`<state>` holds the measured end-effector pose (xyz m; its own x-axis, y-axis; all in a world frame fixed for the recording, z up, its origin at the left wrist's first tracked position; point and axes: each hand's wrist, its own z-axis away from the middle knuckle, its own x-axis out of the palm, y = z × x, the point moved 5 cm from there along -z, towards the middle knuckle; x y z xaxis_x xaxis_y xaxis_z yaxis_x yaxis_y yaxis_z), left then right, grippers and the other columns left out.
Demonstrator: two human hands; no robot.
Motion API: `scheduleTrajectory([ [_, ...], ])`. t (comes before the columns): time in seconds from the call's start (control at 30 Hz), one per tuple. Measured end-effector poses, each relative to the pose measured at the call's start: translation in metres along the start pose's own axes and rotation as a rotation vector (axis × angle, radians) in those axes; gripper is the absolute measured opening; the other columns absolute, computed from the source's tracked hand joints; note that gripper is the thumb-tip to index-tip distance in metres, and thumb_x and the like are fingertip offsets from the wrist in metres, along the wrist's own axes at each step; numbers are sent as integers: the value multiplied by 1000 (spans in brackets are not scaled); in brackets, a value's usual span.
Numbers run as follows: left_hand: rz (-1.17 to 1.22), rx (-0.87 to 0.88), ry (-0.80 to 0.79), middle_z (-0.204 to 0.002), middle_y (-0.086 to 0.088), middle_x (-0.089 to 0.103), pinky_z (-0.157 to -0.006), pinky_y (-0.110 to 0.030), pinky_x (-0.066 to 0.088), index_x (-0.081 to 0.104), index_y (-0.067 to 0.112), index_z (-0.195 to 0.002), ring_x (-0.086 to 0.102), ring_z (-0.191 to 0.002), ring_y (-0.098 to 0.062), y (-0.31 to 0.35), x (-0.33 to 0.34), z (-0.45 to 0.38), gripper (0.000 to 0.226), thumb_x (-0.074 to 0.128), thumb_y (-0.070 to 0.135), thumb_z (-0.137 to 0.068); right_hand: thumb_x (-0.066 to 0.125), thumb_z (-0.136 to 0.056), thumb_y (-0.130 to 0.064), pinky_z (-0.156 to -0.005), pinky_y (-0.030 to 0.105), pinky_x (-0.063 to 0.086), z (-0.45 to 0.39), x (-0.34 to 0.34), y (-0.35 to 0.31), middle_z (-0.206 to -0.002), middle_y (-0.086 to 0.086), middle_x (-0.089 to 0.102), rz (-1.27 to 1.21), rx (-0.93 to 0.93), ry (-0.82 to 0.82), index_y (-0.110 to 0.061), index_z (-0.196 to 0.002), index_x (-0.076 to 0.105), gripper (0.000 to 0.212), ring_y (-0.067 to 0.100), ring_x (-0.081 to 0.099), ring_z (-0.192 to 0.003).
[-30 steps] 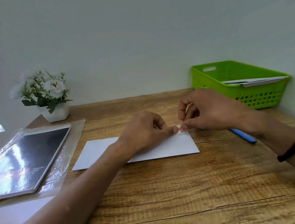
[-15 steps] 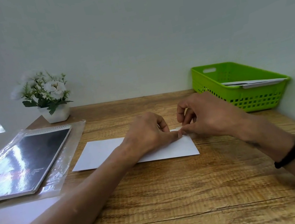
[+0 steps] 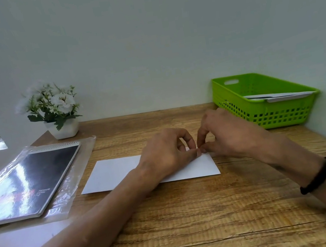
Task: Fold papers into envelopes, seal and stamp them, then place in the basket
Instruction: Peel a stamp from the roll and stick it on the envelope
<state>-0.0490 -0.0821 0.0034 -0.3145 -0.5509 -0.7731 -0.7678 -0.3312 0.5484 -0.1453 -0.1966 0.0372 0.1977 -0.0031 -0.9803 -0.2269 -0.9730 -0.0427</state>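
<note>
envelope (image 3: 112, 173), one white sheet-like piece, lies flat on the wooden desk (image 3: 197, 226) in front of the person. left hand (image 3: 166, 157) and right hand (image 3: 227, 136) meet at its upper right corner, fingers curled, fingertips pinching something tiny there; what it is i cannot tell. one green basket (image 3: 264, 112) at the right wall holds white envelopes, count unclear. one wrapped notebook (image 3: 26, 182) and one flower pot (image 3: 63, 130) sit left.

One envelope (image 3: 120, 172), one basket (image 3: 264, 109), one notebook (image 3: 26, 182), one flowerpot (image 3: 63, 129), two hands (image 3: 167, 155).
</note>
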Motion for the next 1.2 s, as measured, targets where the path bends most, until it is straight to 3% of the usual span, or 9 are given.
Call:
scheduleTrajectory([
  [0.1, -23, 22, -11, -78, 10, 72, -70, -35, 56, 81, 36, -97, 66, -77, -6, 1, 0, 0, 18, 77, 51, -87, 72, -93, -43, -109, 36, 39, 0, 0, 3, -130, 5, 53, 45, 26, -70, -39, -110, 78, 19, 30, 42, -129],
  [0.23, -91, 45, -48, -88, 14, 75, -76, -30, 57, 79, 39, -116, 65, -85, -4, 6, -1, 2, 30, 70, 55, -92, 68, -92, -52, -116, 42, 33, 3, -2, 7, -133, 6, 48, 58, 41, -116, -42, -115, 76, 26, 34, 36, -134],
  [0.37, -215, 79, -100, -72, 11, 61, -67, -24, 44, 71, 40, -129, 55, -70, -4, 14, 0, 4, 36, 60, 56, -99, 66, -94, -55, -114, 43, 33, 8, -6, 7, -137, 6, 43, 60, 64, -183, -45, -123, 71, 32, 35, 32, -135],
  [0.53, -280, 126, -149, -101, 27, 51, -76, -23, 36, 67, 35, -138, 61, -85, -17, 25, -4, 9, 37, 56, 46, -104, 59, -100, -47, -115, 50, 33, 12, -6, 8, -142, 9, 39, 83, 94, -276, -50, -135, 63, 35, 38, 27, -141],
  [0.7, -250, 155, -150, -60, 15, 48, -78, -23, 38, 67, 29, -139, 46, -61, -2, 18, -4, 7, 37, 55, 39, -105, 54, -102, -27, -117, 48, 33, 10, -3, 8, -138, 9, 41, 34, 113, -228, -45, -135, 64, 39, 37, 29, -140],
  [0.8, -226, 163, -151, -61, 18, 45, -72, -18, 36, 66, 24, -140, 50, -63, -2, 17, -5, 6, 38, 55, 33, -105, 54, -99, -13, -118, 44, 33, 5, -4, 6, -138, 4, 42, 1, 85, -112, -44, -125, 71, 44, 32, 31, -136],
  [0.87, -246, 164, -150, -67, 17, 55, -79, -18, 37, 67, 23, -140, 56, -71, -8, 17, -6, 7, 38, 53, 26, -105, 53, -97, -7, -118, 41, 34, 5, -5, 4, -141, 1, 43, -4, 61, -87, -45, -119, 74, 48, 30, 31, -136],
  [0.97, -273, 157, -140, -109, -2, 77, -85, -19, 34, 68, 20, -139, 66, -105, -20, 16, -5, 7, 40, 49, 17, -104, 52, -96, -3, -116, 37, 35, 6, -4, 2, -147, -2, 42, 4, 35, -126, -45, -114, 77, 52, 28, 32, -135],
  [1.2, -345, 159, -141, -137, -6, 69, -108, -41, 51, 68, 22, -138, 64, -125, -25, 13, 2, 5, 44, 45, 16, -101, 60, -94, -9, -112, 34, 37, 13, -11, -1, -147, -8, 44, -34, -5, -209, -39, -112, 79, 40, 21, 34, -134],
])
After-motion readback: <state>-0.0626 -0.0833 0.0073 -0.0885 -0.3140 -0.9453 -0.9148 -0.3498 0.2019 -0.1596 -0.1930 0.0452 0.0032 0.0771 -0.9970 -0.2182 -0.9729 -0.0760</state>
